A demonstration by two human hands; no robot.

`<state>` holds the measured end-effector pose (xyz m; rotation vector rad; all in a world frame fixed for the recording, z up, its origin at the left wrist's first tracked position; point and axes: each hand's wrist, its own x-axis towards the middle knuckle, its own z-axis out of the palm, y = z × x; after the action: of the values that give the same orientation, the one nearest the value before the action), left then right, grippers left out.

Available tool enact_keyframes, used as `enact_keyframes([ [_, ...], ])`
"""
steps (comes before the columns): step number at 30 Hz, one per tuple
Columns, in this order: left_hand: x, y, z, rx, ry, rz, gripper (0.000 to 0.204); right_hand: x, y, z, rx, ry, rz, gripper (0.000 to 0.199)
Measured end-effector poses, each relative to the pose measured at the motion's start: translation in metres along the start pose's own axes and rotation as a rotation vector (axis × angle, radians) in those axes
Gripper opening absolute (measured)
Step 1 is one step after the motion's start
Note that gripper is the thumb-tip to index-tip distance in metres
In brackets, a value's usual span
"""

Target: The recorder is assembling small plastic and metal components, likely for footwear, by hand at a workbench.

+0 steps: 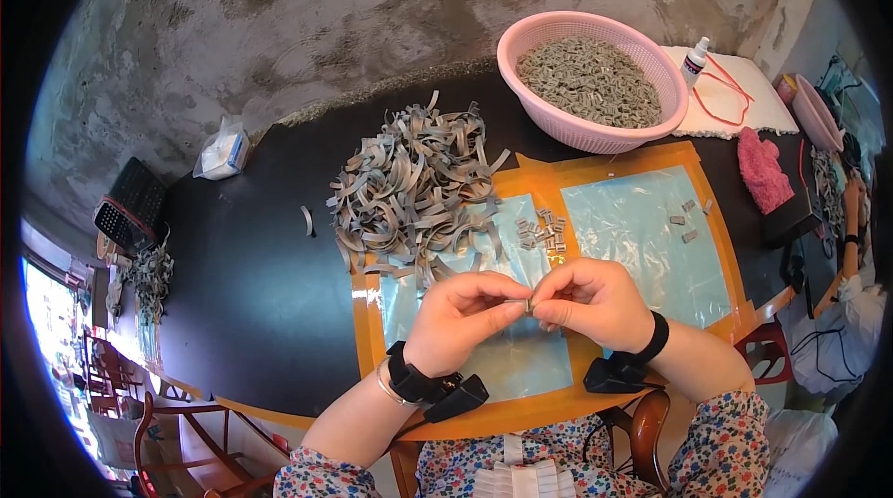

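My left hand (465,321) and my right hand (597,305) meet above the blue plastic sheet (507,358), fingertips pinched together. Between them is a small grey piece (528,307), mostly covered by the fingers, so its exact shape is hard to make out. Just beyond the fingers lies a cluster of small grey clip-like pieces (543,230). Left of that, a big heap of curved grey strips (414,186) spreads over the sheet's edge. A few more small grey pieces (689,237) rest on a second blue sheet (642,219) at the right.
A pink basket (512,61) full of small grey pieces stands at the back, near the rough wall. Beside it are a white spray bottle (695,61) and a pink cloth (765,171). A plastic-wrapped packet (221,152) sits back left. Another person's arm (851,228) shows far right.
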<state>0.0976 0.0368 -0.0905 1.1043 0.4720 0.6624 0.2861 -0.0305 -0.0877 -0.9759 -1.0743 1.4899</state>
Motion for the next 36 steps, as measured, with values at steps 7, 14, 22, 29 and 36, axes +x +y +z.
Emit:
enact_keyframes([
  [7,0.004,-0.006,-0.008,-0.169,0.020,-0.195,0.011,0.001,0.005,0.000,-0.054,0.036,-0.073,0.010],
  [14,0.004,-0.013,-0.016,-0.235,-0.053,-0.200,0.008,0.000,0.005,0.001,-0.039,0.016,-0.087,0.012],
  [22,0.005,-0.013,-0.014,-0.358,-0.102,-0.180,0.009,0.005,0.000,-0.005,0.167,-0.055,0.066,0.010],
  [29,0.005,-0.007,0.004,-0.034,0.116,-0.062,0.014,0.005,-0.004,-0.008,0.191,-0.027,0.146,0.014],
  [36,0.002,0.001,-0.001,0.737,0.012,0.357,0.028,0.006,-0.007,-0.009,0.261,-0.021,0.232,0.015],
])
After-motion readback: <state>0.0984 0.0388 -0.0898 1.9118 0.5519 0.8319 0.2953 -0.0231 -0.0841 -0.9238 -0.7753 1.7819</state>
